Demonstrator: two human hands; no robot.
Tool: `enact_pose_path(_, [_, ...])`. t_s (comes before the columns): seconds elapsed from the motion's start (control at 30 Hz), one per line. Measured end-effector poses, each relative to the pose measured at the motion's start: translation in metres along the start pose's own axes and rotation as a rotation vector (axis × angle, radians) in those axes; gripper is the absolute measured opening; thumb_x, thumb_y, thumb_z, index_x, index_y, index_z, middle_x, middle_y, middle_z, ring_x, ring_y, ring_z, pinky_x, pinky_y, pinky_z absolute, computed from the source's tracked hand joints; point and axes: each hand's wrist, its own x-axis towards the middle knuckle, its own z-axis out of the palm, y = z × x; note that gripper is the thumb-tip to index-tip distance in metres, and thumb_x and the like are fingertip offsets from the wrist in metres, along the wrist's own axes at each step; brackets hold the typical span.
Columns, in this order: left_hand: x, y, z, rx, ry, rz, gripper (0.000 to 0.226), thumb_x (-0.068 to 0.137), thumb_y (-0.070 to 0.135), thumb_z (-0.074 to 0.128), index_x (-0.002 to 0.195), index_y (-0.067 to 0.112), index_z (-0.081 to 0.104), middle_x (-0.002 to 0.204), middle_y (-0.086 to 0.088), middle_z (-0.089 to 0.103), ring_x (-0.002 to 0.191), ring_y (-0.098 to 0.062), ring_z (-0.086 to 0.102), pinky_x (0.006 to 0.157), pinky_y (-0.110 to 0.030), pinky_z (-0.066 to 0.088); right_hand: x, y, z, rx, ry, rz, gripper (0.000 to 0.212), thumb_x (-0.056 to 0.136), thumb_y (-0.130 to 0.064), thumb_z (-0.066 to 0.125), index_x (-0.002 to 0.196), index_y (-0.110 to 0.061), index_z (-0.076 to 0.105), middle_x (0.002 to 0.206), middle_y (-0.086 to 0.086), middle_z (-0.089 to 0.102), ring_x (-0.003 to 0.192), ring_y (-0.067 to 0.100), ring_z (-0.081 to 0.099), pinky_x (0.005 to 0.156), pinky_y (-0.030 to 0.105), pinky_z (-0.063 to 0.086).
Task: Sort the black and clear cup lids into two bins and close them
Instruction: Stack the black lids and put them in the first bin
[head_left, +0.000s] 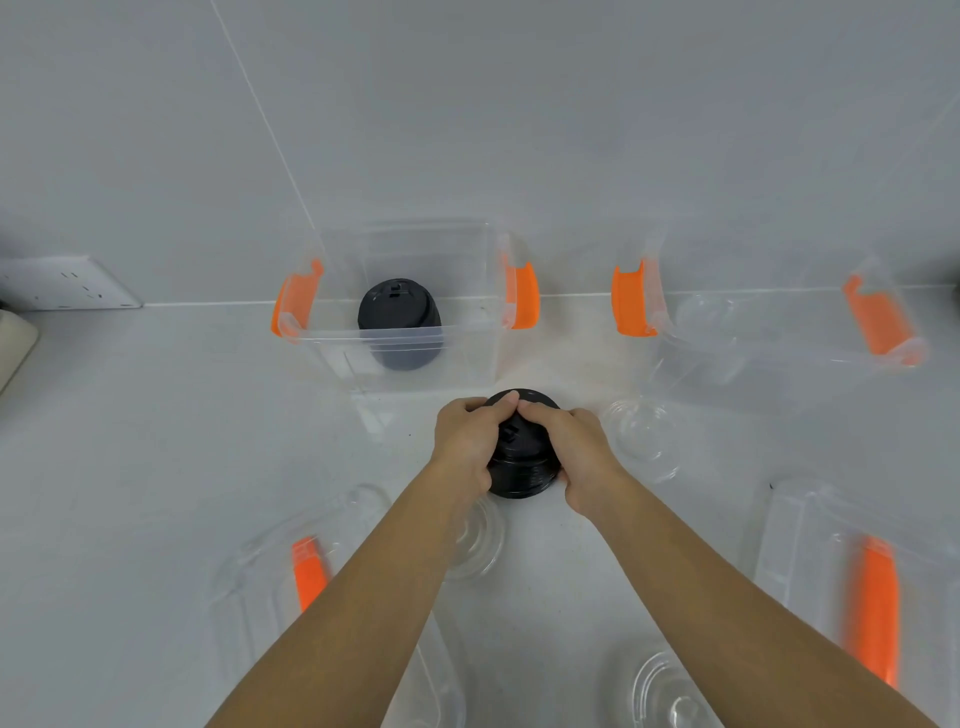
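My left hand (467, 441) and my right hand (576, 457) both grip a stack of black cup lids (522, 467) standing on the white counter, one hand on each side. Behind it, the left clear bin (332, 338) with orange latches holds another stack of black lids (399, 322). The right clear bin (675, 338) holds a clear domed lid (704, 312). More clear lids lie on the counter: one right of my hands (644, 431), one under my left wrist (480, 540), one at the bottom (670, 696).
Two clear bin covers with orange handles lie near me: one at the lower left (270, 597), one at the lower right (810, 561). A white wall socket (67, 283) sits at the far left by the tiled wall.
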Motion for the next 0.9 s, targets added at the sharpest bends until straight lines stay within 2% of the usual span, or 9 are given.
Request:
enact_pose_path(0.1, [0.001, 0.002, -0.002, -0.061, -0.004, -0.022, 0.033, 0.080, 0.014, 0.070, 0.107, -0.005, 0.065, 0.106, -0.020, 0.069, 0.094, -0.031, 0.067, 0.073, -0.034, 0.055, -0.001, -0.001, 0.002, 0.022, -0.021, 0.008, 0.046, 0.072, -0.033, 0.072, 0.105, -0.009, 0.049, 0.105, 0.008, 0.064, 0.092, 0.021, 0.063, 0.067, 0.032, 0.049])
enact_pose_path(0.2, [0.000, 0.003, -0.004, -0.103, -0.013, -0.055, 0.030, 0.080, 0.011, 0.069, 0.105, -0.005, 0.065, 0.102, -0.017, 0.070, 0.084, -0.026, 0.066, 0.062, -0.029, 0.051, -0.003, 0.000, 0.005, 0.050, -0.033, 0.016, 0.044, 0.074, -0.031, 0.071, 0.106, -0.010, 0.049, 0.104, 0.008, 0.064, 0.090, 0.022, 0.063, 0.065, 0.032, 0.049])
enact_pose_path(0.33, [-0.001, 0.003, -0.008, -0.147, -0.048, -0.075, 0.018, 0.080, 0.010, 0.068, 0.096, 0.001, 0.068, 0.094, -0.014, 0.070, 0.084, -0.025, 0.066, 0.068, -0.031, 0.052, -0.004, -0.003, 0.004, 0.089, -0.033, -0.026, 0.046, 0.072, -0.025, 0.075, 0.110, -0.007, 0.053, 0.101, 0.009, 0.066, 0.086, 0.021, 0.065, 0.063, 0.030, 0.049])
enact_pose_path(0.47, [-0.005, 0.009, -0.008, -0.133, -0.108, -0.101, 0.027, 0.080, 0.016, 0.067, 0.103, 0.002, 0.067, 0.100, -0.015, 0.071, 0.095, -0.029, 0.066, 0.085, -0.039, 0.053, -0.006, -0.009, 0.002, 0.162, -0.052, -0.051, 0.046, 0.072, -0.021, 0.076, 0.110, -0.006, 0.056, 0.100, 0.010, 0.068, 0.088, 0.022, 0.067, 0.068, 0.031, 0.053])
enact_pose_path(0.5, [-0.006, 0.012, -0.009, -0.101, -0.126, -0.110, 0.025, 0.080, 0.020, 0.067, 0.101, 0.006, 0.067, 0.095, -0.011, 0.072, 0.091, -0.027, 0.066, 0.083, -0.038, 0.053, -0.006, -0.010, 0.003, 0.183, -0.061, -0.052, 0.046, 0.072, -0.021, 0.076, 0.110, -0.005, 0.056, 0.101, 0.011, 0.068, 0.090, 0.023, 0.067, 0.071, 0.033, 0.054])
enact_pose_path(0.6, [-0.012, 0.025, -0.013, -0.066, -0.217, -0.181, 0.017, 0.080, 0.031, 0.067, 0.088, 0.016, 0.067, 0.069, 0.000, 0.075, 0.076, -0.018, 0.066, 0.060, -0.028, 0.054, -0.009, -0.016, 0.005, 0.230, -0.089, -0.086, 0.045, 0.073, -0.021, 0.076, 0.109, -0.005, 0.056, 0.103, 0.012, 0.068, 0.094, 0.025, 0.067, 0.078, 0.034, 0.054])
enact_pose_path(0.63, [-0.017, 0.032, -0.018, -0.056, -0.229, -0.165, 0.019, 0.079, 0.034, 0.067, 0.089, 0.017, 0.067, 0.072, 0.001, 0.075, 0.078, -0.017, 0.065, 0.057, -0.026, 0.053, -0.013, -0.022, 0.008, 0.227, -0.106, -0.119, 0.044, 0.073, -0.021, 0.076, 0.109, -0.005, 0.056, 0.103, 0.012, 0.068, 0.094, 0.024, 0.067, 0.078, 0.034, 0.054])
enact_pose_path(0.77, [-0.022, 0.040, -0.029, -0.039, -0.237, -0.122, 0.039, 0.076, 0.038, 0.071, 0.108, 0.017, 0.064, 0.098, -0.001, 0.068, 0.092, -0.020, 0.063, 0.063, -0.031, 0.053, -0.018, -0.032, 0.010, 0.135, -0.132, -0.206, 0.041, 0.074, -0.026, 0.075, 0.107, -0.008, 0.058, 0.107, 0.011, 0.068, 0.097, 0.023, 0.066, 0.083, 0.035, 0.053])
enact_pose_path(0.9, [-0.028, 0.041, -0.034, -0.002, -0.243, -0.070, 0.034, 0.076, 0.036, 0.072, 0.103, 0.017, 0.067, 0.095, 0.000, 0.071, 0.093, -0.019, 0.065, 0.066, -0.032, 0.054, -0.022, -0.031, 0.010, 0.071, -0.165, -0.231, 0.037, 0.076, -0.032, 0.072, 0.103, -0.011, 0.060, 0.107, 0.009, 0.068, 0.097, 0.021, 0.065, 0.088, 0.037, 0.052])
